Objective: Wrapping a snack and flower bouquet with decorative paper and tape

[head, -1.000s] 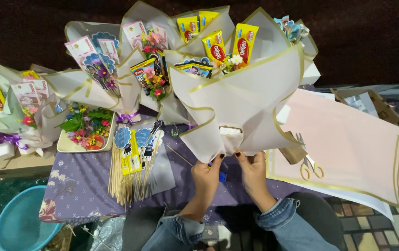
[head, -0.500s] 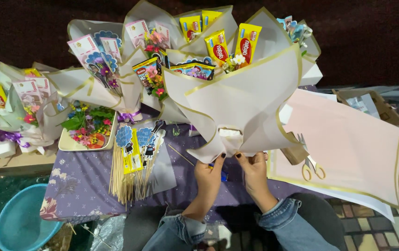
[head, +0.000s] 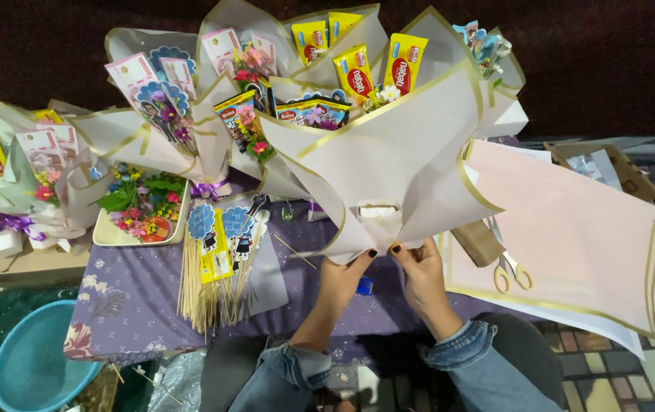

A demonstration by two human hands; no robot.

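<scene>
A counter (head: 137, 305) draped in purple floral cloth stands on a tiled floor (head: 602, 366) against a dark backdrop, crowded with snack bouquets. At its front edge the left hand (head: 344, 276) and right hand (head: 421, 268) have their fingers pinched on the bottom of a cream gold-edged wrapping sheet (head: 396, 168). Scissors (head: 508, 268) lie on pink paper (head: 572, 229) just beside them; a blue basin (head: 30, 362) sits on the floor.

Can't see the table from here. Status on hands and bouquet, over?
Left hand and right hand both grip the base of the cream-wrapped snack bouquet. Bouquet lies on the purple table. Scissors close beside right hand, apart.
</scene>
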